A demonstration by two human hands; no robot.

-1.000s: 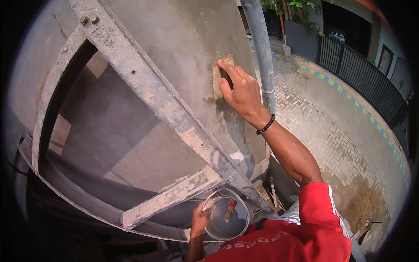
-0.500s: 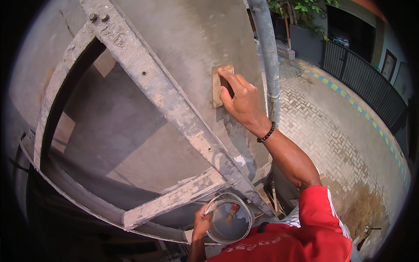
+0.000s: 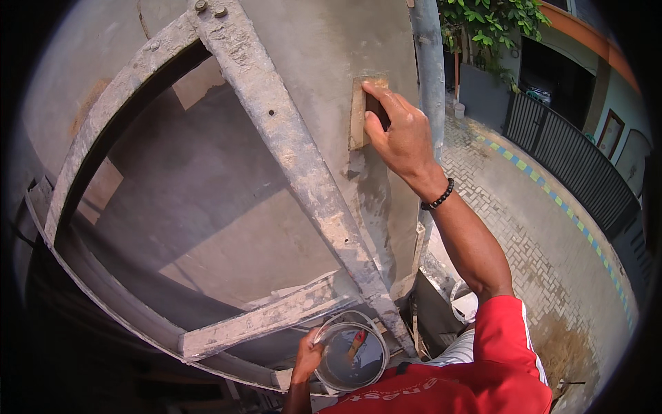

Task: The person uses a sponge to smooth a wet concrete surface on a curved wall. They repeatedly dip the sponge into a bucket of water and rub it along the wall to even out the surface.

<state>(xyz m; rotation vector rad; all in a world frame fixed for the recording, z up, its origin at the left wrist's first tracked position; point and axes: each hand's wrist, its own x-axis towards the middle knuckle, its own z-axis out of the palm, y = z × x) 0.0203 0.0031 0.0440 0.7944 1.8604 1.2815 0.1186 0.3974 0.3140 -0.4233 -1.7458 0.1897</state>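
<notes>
My right hand (image 3: 401, 127) grips a flat wooden plastering float (image 3: 358, 114) by its back, pressing its face against the grey plastered wall (image 3: 324, 62). Darker, wet-looking plaster shows on the wall below the float. Low in front of me, my left hand (image 3: 308, 357) is closed on the rim and handle of a clear plastic bucket (image 3: 380, 359). Greyish water fills part of the bucket, and a brush (image 3: 358, 341) with a red handle leans inside it. The float's grip is mostly hidden by my fingers.
A mortar-spattered metal frame (image 3: 289, 148) crosses the wall on the left, with a crossbar (image 3: 262, 319) beside the bucket. A grey pipe (image 3: 429, 62) runs along the wall's right edge. Beyond lie a paved lane (image 3: 503, 207) and a dark gate (image 3: 562, 141).
The view has shifted and turned. My right hand and the float appear higher on the wall, still in contact with it. My left hand keeps hold of the bucket.
</notes>
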